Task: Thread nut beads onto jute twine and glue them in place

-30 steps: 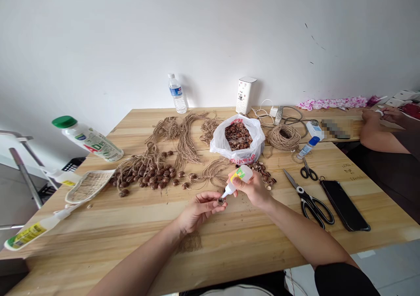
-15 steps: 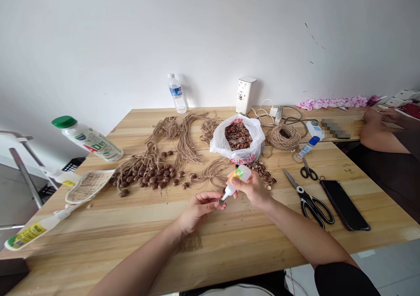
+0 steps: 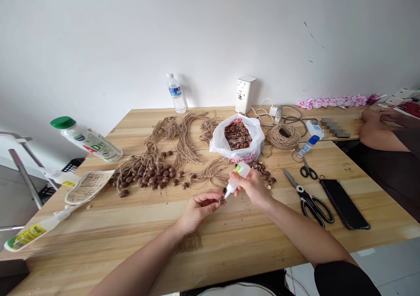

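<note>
My right hand (image 3: 254, 188) is closed round a small white glue bottle (image 3: 236, 179), tipped nozzle-down. Its tip touches a small brown nut shell (image 3: 222, 201) pinched between the fingertips of my left hand (image 3: 198, 208). Both hands hover just above the wooden table (image 3: 249, 239), near its middle. Behind them lie loose jute cords (image 3: 213, 172), and a heap of brown shells tied to cords (image 3: 149, 175) lies to the left. A white plastic bag of shells (image 3: 238, 139) stands further back, with a few loose shells (image 3: 264, 173) in front of it.
Large scissors (image 3: 310, 200), small scissors (image 3: 307, 170) and a black phone (image 3: 344, 204) lie to the right. A twine coil (image 3: 284, 137), a water bottle (image 3: 175, 93) and a white box (image 3: 245, 95) stand at the back. Another person's forearm (image 3: 380, 134) rests at far right. A green-capped bottle (image 3: 87, 139) lies left.
The glue bottle has tilted more upright and its nozzle stays at the shell. My left hand has shifted slightly. The other person's hands moved a little.
</note>
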A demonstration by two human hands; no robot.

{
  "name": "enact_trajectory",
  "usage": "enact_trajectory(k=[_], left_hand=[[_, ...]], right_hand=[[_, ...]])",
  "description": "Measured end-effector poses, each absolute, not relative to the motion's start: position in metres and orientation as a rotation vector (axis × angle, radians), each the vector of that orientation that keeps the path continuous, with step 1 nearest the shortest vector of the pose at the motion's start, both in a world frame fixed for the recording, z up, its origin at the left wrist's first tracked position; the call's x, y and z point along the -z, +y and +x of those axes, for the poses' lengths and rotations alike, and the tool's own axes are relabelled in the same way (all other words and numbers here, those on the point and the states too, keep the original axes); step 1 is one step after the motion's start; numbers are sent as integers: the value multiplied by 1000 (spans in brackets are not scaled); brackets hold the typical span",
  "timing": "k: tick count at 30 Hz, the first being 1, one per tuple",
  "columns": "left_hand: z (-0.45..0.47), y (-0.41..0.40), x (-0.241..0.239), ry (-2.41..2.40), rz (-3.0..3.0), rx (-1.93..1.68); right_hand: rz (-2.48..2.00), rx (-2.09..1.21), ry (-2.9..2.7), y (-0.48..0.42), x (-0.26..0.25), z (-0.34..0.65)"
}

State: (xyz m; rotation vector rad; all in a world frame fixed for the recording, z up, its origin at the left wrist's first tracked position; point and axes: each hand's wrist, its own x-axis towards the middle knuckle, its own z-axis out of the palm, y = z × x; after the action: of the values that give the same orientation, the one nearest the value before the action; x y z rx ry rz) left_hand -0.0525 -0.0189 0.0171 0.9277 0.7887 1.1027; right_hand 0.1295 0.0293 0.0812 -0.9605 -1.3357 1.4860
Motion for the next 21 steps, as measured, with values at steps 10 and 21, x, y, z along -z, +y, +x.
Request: enact_trajectory(k=[10,21], left_hand=[[-52,-18,-17,781,801,-1075],[-52,-17,-22,677,575,-1040]], right_hand=[[-879,-1505,-1395,28,-83,130],[-756,-1256,-1777,24,-96,138]])
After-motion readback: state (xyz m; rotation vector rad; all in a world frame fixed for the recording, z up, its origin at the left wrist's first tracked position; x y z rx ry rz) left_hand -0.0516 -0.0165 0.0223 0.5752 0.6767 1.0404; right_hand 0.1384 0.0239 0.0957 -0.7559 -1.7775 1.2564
